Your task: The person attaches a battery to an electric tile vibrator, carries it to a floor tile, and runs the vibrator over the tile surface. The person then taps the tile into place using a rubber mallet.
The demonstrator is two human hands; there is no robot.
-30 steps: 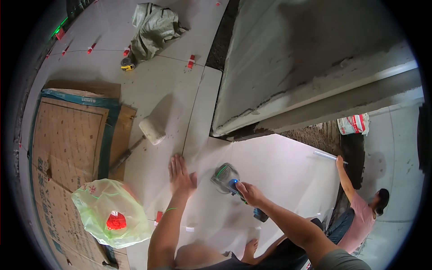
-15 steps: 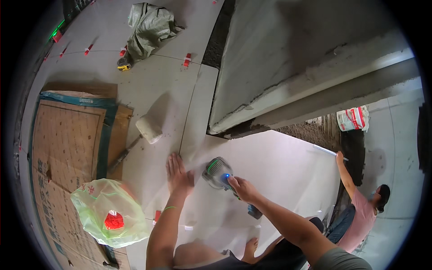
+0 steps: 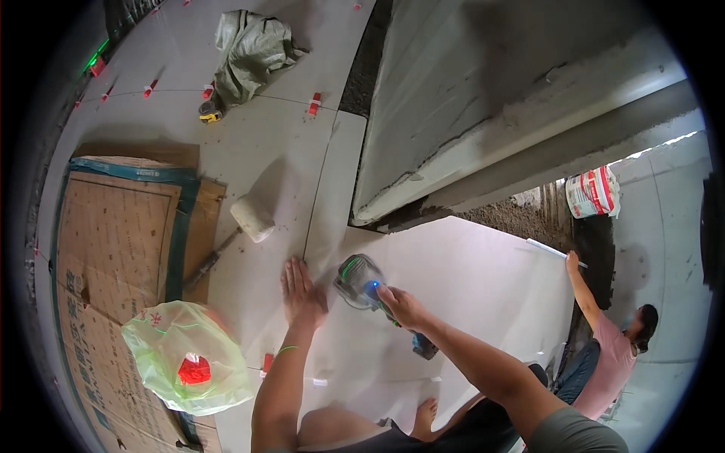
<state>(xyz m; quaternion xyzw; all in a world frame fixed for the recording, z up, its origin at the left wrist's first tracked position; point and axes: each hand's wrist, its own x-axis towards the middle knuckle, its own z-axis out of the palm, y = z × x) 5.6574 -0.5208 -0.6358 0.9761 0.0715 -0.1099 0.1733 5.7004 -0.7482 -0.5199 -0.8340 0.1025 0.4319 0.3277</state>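
I see my left hand [image 3: 303,297] lying flat on the large pale tile [image 3: 476,302] beside a seam, fingers stretched out. My right hand [image 3: 404,306] grips the handle of a blue-and-black battery tile vibrator [image 3: 355,281], whose round base sits on the tile a little right of my left hand. A green light shows on it, plus a small blue light. A white-headed rubber mallet [image 3: 252,219] lies above and left of my left hand. Farther right, a co-worker in pink [image 3: 604,355] crouches, one hand [image 3: 572,260] on a long pale straightedge [image 3: 547,249] at the tile's edge.
Cardboard [image 3: 113,249] and a green plastic bag [image 3: 181,347] lie left; a sack [image 3: 253,53], tape measure [image 3: 211,112] and red levelling clips [image 3: 314,104] sit at the back. A concrete structure [image 3: 513,90] fills the upper right, near mortar [image 3: 529,226] and a white-red bag [image 3: 593,192].
The tool and my right hand have shifted up and to the left, closer to my left hand and the seam. My left hand stays in place on the tile.
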